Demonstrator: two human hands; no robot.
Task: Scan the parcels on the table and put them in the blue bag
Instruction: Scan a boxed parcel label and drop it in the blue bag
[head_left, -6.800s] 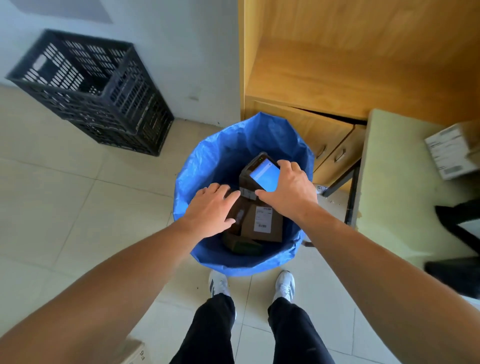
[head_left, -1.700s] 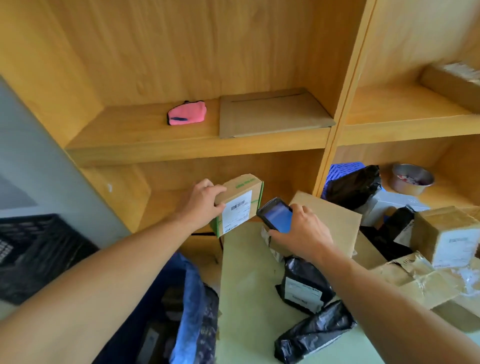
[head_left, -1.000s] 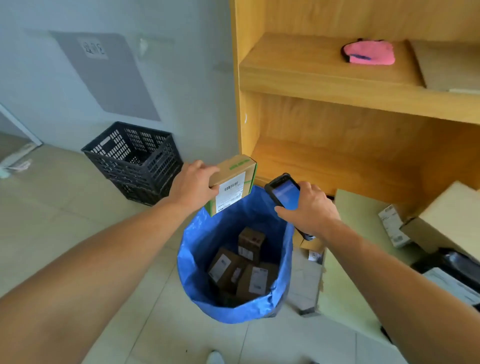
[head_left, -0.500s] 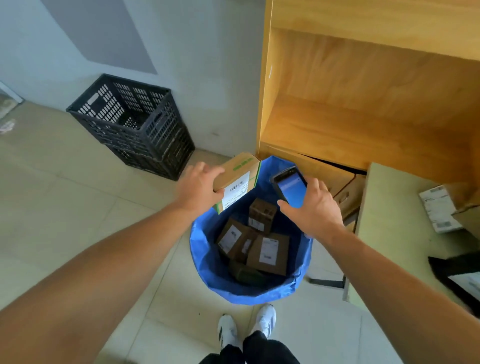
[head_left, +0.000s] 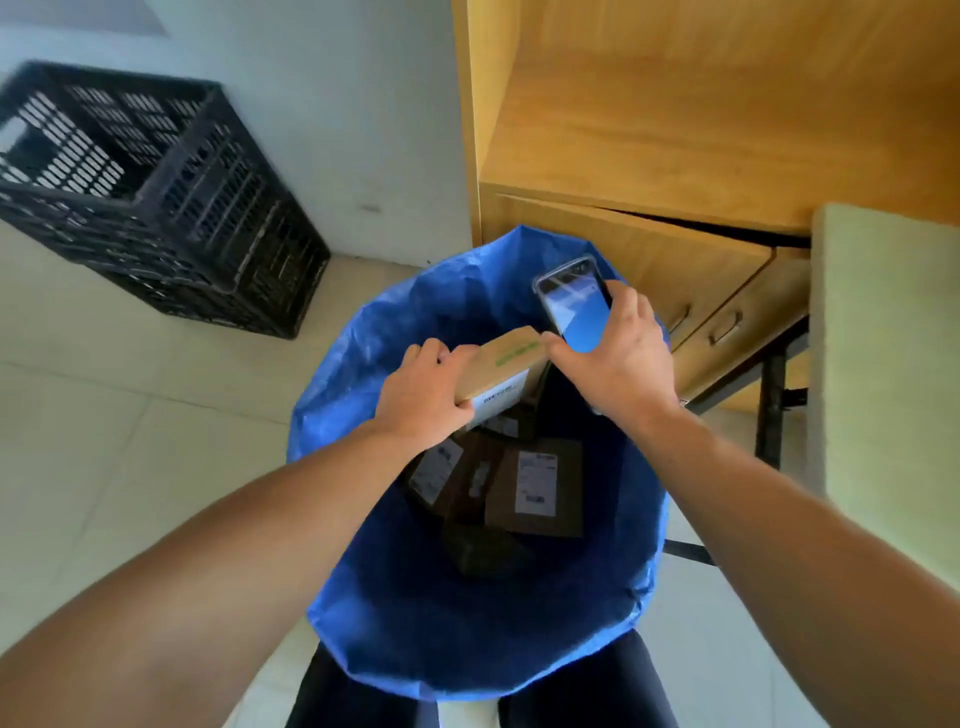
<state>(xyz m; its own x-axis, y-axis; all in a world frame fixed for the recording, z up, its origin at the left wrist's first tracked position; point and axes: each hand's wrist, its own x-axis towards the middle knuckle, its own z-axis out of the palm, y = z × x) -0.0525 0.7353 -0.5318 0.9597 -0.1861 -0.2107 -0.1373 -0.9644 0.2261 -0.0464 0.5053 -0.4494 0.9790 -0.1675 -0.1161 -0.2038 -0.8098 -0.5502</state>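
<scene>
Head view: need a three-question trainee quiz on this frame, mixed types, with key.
1. True or false: the left hand grips a cardboard parcel over the open blue bag.
2. The right hand holds: A) a handheld scanner; B) a tape roll; C) a marker.
3. Fill in: the plastic crate on the floor by the wall is ____ in colour.
Key: 1 true; 2 A; 3 black.
</scene>
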